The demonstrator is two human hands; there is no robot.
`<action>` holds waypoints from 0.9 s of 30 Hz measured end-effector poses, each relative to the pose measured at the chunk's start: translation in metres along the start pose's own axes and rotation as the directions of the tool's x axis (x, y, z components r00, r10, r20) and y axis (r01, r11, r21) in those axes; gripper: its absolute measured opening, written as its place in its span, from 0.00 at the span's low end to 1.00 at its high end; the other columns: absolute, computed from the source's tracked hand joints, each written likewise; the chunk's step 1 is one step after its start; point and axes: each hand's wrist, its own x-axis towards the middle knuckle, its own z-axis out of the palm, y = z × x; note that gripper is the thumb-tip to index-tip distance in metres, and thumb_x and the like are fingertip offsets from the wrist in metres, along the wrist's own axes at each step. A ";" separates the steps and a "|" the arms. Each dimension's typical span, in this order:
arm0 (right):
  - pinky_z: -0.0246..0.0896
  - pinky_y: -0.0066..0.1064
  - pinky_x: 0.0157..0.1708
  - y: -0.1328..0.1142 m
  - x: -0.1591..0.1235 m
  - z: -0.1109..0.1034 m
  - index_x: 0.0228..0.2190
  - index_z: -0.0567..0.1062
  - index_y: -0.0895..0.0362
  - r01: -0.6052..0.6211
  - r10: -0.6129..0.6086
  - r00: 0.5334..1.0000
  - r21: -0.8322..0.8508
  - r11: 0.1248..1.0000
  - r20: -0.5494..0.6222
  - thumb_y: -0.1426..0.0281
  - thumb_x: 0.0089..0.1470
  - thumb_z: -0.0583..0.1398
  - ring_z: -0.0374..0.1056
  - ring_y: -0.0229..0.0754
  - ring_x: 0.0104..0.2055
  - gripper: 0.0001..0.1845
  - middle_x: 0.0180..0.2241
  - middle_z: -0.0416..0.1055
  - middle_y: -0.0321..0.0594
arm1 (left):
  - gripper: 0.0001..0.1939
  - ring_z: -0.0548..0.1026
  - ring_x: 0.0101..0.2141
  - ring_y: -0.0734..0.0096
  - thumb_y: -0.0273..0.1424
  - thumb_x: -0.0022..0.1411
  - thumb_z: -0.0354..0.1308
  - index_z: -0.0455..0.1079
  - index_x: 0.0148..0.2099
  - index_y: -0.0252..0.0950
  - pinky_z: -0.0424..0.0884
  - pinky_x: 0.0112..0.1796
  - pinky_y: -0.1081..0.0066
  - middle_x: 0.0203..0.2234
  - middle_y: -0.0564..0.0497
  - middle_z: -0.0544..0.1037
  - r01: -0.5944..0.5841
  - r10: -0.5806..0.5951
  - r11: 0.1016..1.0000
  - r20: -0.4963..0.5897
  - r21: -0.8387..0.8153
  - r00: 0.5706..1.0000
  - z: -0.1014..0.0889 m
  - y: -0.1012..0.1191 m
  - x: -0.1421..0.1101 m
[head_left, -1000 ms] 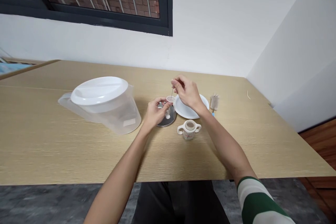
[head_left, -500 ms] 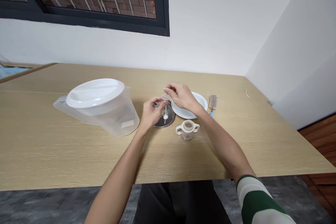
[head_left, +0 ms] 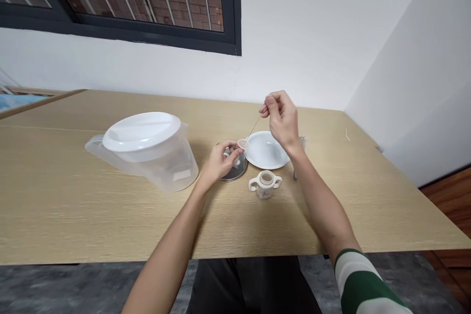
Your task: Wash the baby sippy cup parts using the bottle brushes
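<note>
In front of me, my left hand (head_left: 224,159) pinches a small pale round piece (head_left: 242,143) between thumb and fingers, above a shiny round metal dish (head_left: 237,170). A white part (head_left: 233,159) shows just below those fingers. My right hand (head_left: 281,115) is raised higher and to the right, its fingers closed on the upper end of a thin wire-like rod (head_left: 253,128). The rod slants down to the round piece; whether its tip is inside cannot be seen. Nearer to me stands a small white two-handled cup (head_left: 265,191), upright with its top uncovered.
A large translucent pitcher (head_left: 165,169) with a white lid (head_left: 143,130) stands to the left. Behind the cup lies a white plate (head_left: 265,163). A brush (head_left: 302,142) is mostly hidden by my right forearm. A thin pale strip (head_left: 347,134) lies far right on the table.
My right hand has moved up and right from the round piece, and a long stretch of the thin rod now shows. My left hand has shifted slightly right with the piece.
</note>
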 end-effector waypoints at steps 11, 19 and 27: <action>0.67 0.27 0.34 -0.013 0.006 -0.016 0.36 0.68 0.52 0.021 -0.015 0.996 0.064 0.998 -0.086 0.49 0.62 0.53 0.68 0.33 0.31 0.19 0.29 0.68 0.34 | 0.13 0.71 0.31 0.69 0.40 0.53 0.64 0.75 0.35 0.35 0.64 0.35 0.70 0.28 0.52 0.75 0.049 -0.052 0.997 -0.053 -0.061 0.997 0.003 -0.004 0.000; 0.65 0.25 0.32 -0.013 -0.002 -0.001 0.33 0.67 0.53 0.051 -0.049 0.998 0.060 0.997 -0.040 0.50 0.61 0.54 0.66 0.31 0.28 0.19 0.27 0.68 0.32 | 0.11 0.71 0.32 0.69 0.37 0.53 0.64 0.76 0.36 0.35 0.64 0.36 0.70 0.28 0.51 0.76 0.040 -0.045 0.997 -0.060 -0.072 0.997 0.004 -0.004 -0.001; 0.64 0.24 0.32 -0.006 0.002 -0.007 0.33 0.68 0.52 0.107 -0.105 0.993 0.034 0.994 -0.057 0.49 0.61 0.54 0.67 0.30 0.28 0.19 0.27 0.68 0.31 | 0.09 0.71 0.31 0.70 0.35 0.53 0.64 0.76 0.35 0.35 0.64 0.37 0.70 0.27 0.52 0.74 0.028 -0.036 0.996 -0.101 -0.083 0.994 0.002 0.001 0.000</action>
